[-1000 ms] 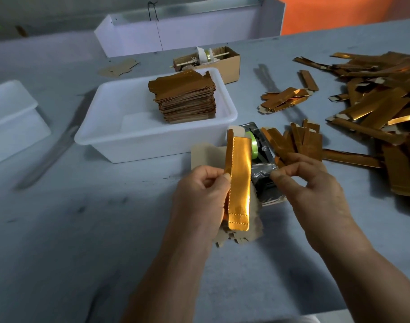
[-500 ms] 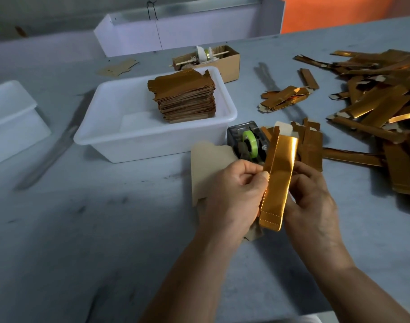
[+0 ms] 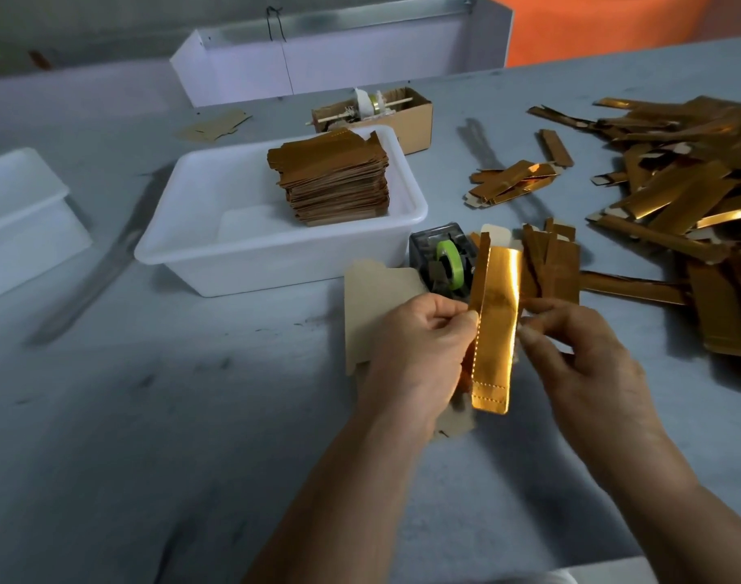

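In the head view, the gold foil carton strip point(image 3: 495, 330) stands nearly upright in the lower middle of the frame, held above the desk point(image 3: 149, 415) between both hands. The left hand point(image 3: 415, 347) has its fingers curled and pinches the strip's left, perforated edge between thumb and forefinger. The right hand point(image 3: 587, 364), fingers also curled, closes its fingertips on the strip's right edge. A flat brown card panel point(image 3: 373, 297) shows behind the left hand; whether it belongs to the same piece cannot be told. Just behind the strip's top sits a tape dispenser point(image 3: 442, 263) with a green roll. To the left of the dispenser is a white tub point(image 3: 200, 255) holding a stack of gold blanks point(image 3: 335, 179) in its right half. A small cardboard box point(image 3: 419, 115) stands beyond the tub. A loose pile of folded gold pieces point(image 3: 689, 196) spreads over the upper right of the frame.
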A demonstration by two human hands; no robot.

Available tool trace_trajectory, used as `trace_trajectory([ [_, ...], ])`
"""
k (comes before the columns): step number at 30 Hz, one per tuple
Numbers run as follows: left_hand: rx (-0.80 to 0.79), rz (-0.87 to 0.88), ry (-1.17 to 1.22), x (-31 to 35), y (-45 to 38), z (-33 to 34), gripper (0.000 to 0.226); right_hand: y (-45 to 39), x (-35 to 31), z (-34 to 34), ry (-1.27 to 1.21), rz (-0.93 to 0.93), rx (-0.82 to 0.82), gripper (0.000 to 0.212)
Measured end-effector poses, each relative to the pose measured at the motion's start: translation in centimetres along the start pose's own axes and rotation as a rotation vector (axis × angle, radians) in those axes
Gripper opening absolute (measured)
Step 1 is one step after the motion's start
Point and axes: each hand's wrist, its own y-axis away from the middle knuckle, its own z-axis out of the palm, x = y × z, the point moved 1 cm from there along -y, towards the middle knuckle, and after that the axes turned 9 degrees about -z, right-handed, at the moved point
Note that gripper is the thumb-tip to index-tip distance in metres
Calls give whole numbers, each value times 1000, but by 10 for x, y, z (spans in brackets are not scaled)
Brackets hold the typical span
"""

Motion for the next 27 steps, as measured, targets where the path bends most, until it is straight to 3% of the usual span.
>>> trace_trajectory([
  [3,-37,-33,99,4,5,-2,6,2,-7,-22,-222,72,10,7],
  [7,-76,-33,160,8,11,-6,9,0,-34,-39,-376,10,-173,21],
  [12,-100,-1,149,8,17,-9,6,-3,-52,-35,-310,-140,-309,23],
  [18,-85,15,136,5,20,-11,7,-7,-52,-28,-113,-190,-286,17],
  [27,-198,-26,144,8,23,-13,17,-11,-51,-24,-6,-167,-239,28],
])
